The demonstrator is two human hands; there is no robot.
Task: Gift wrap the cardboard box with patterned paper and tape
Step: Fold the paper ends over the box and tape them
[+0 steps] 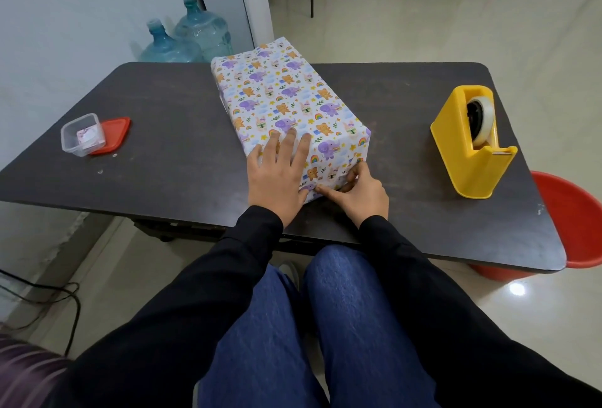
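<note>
Dark table (163, 147), wrapped box (283, 104) mid-table, long axis running away from person. Left hand (277, 176) flat on near end; right hand (361, 189) pinches near-end flap. Tape dispenser (469, 144) well right, right hand nearer.

No text can be read — no labels, brands, numbers.

Black long sleeves (228, 277) reach each wrist; blue denim trousers (342, 326) cover both legs beneath the surface's (163, 108) near edge.
</note>
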